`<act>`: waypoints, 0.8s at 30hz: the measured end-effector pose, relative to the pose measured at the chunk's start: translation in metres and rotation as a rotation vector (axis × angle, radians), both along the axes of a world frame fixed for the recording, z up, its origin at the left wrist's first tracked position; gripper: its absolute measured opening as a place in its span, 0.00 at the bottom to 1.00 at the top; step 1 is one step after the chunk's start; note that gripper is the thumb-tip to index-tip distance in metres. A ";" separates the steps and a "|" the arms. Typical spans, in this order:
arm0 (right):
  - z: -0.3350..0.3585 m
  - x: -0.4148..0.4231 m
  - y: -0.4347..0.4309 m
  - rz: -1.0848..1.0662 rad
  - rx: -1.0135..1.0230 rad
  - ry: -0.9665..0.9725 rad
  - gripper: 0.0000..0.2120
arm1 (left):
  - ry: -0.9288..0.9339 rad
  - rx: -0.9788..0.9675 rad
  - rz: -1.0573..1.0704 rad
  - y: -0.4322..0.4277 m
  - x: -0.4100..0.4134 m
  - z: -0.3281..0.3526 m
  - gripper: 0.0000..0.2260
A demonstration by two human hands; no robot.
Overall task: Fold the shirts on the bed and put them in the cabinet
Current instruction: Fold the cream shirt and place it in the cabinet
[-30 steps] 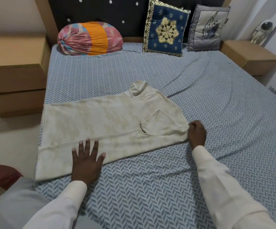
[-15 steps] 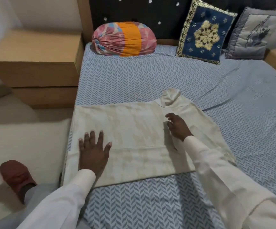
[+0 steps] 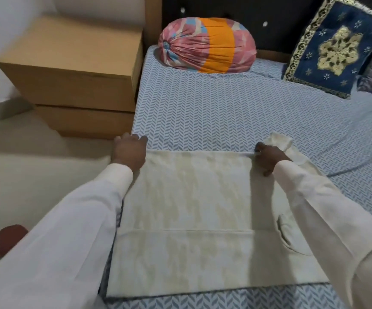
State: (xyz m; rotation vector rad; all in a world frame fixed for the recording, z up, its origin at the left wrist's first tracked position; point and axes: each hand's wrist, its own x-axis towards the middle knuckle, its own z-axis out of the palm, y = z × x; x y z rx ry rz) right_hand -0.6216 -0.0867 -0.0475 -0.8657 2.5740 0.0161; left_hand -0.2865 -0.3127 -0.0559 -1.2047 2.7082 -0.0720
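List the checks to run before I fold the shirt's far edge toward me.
1. Far edge of the shirt pinched by the right hand beside the collar: ok.
2. Far left corner gripped by the left hand: cannot tell, its back hides the grip.
3. Shirt body flat, without big wrinkles: ok.
4. Near strip folded over in a straight line: ok.
5. Collar lying flat: not ok, it bunches up past the far edge.

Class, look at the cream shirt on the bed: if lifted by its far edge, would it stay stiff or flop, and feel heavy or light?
Probably floppy: the shirt lies flat in soft folds and its collar slumps. Likely light: its folded layers look thin, and the right hand pinches its edge.
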 end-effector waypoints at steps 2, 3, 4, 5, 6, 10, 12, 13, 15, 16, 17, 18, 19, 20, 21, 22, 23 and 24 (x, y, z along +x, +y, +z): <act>-0.004 -0.012 0.006 -0.092 -0.085 -0.063 0.13 | -0.010 0.011 -0.030 -0.009 0.002 0.007 0.14; -0.004 -0.015 0.014 -0.174 -0.174 -0.135 0.13 | 0.011 0.011 -0.044 -0.010 0.006 0.011 0.13; 0.001 -0.011 0.023 -0.276 -0.291 -0.214 0.13 | 0.062 0.016 -0.048 -0.009 0.012 0.014 0.13; 0.003 -0.007 0.034 -0.372 -0.409 -0.264 0.11 | 0.140 0.029 -0.043 -0.006 0.018 0.016 0.13; 0.006 0.000 0.049 -0.434 -0.521 -0.280 0.11 | 0.224 0.039 -0.034 0.000 0.026 0.019 0.14; 0.007 0.036 0.115 -0.413 -0.726 -0.201 0.10 | 0.394 -0.007 -0.094 0.050 0.074 0.023 0.11; 0.002 0.050 0.144 -0.356 -0.702 -0.117 0.07 | 0.409 -0.022 -0.114 0.077 0.098 0.020 0.12; -0.001 0.055 0.154 -0.327 -0.675 -0.067 0.08 | 0.410 -0.017 -0.113 0.087 0.108 0.017 0.13; -0.003 0.071 0.173 -0.275 -0.624 0.010 0.08 | 0.396 -0.007 -0.100 0.108 0.124 0.012 0.15; -0.002 0.080 0.181 -0.249 -0.604 0.042 0.07 | 0.391 -0.007 -0.092 0.118 0.131 0.010 0.15; -0.003 0.087 0.187 -0.230 -0.588 0.069 0.07 | 0.383 -0.007 -0.084 0.125 0.135 0.008 0.16; -0.003 0.095 0.193 -0.218 -0.578 0.082 0.08 | 0.379 -0.010 -0.078 0.133 0.138 0.007 0.16; -0.005 0.101 0.197 -0.205 -0.576 0.096 0.09 | 0.371 -0.009 -0.076 0.137 0.140 0.004 0.16; -0.005 0.106 0.201 -0.201 -0.575 0.106 0.09 | 0.360 -0.005 -0.072 0.142 0.142 0.004 0.16; -0.007 0.109 0.202 -0.202 -0.576 0.104 0.09 | 0.349 -0.004 -0.067 0.144 0.144 0.002 0.15; -0.007 0.111 0.204 -0.212 -0.575 0.094 0.09 | 0.346 -0.010 -0.055 0.147 0.145 0.001 0.15; -0.010 0.112 0.205 -0.206 -0.573 0.083 0.09 | 0.342 -0.015 -0.035 0.149 0.147 0.000 0.15; -0.011 0.114 0.205 -0.194 -0.555 0.066 0.09 | 0.333 -0.013 -0.008 0.150 0.148 -0.001 0.15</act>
